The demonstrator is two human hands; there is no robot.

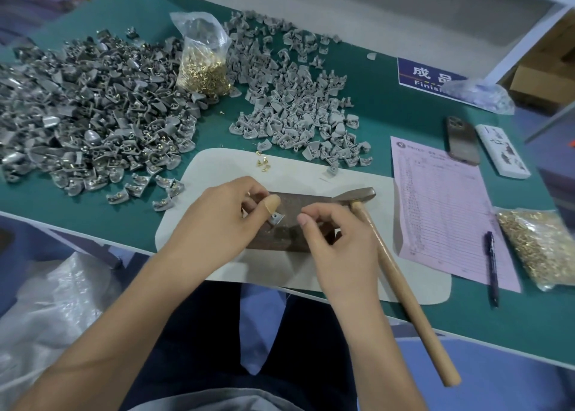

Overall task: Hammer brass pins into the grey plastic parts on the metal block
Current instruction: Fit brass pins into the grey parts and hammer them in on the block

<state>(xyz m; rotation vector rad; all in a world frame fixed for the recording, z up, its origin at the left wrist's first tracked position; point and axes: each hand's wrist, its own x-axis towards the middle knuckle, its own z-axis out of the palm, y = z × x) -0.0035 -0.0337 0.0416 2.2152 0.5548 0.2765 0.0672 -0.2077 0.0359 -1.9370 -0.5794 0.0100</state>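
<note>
I see the grey plastic part (276, 217) lying on the metal block (298, 220), a small pale wedge with a round hole in it, pinned there by the left hand (217, 220), whose bandaged thumb presses at its edge while the curled fingers hold it from behind. The block is dark brown, rusty-looking and flat, sitting on a pale mat (311, 174) at the near edge of the green table (389, 99). My right hand (329, 239) hovers just beside the part with thumb and forefinger pinched together; whether a pin sits between them I cannot tell. The hammer (389, 255) lies at the block's right, its head touching the block's far corner. A few loose brass pins (262, 163) lie on the mat, behind them heaps of grey parts (295, 105) and a bag of pins (203, 62).
</note>
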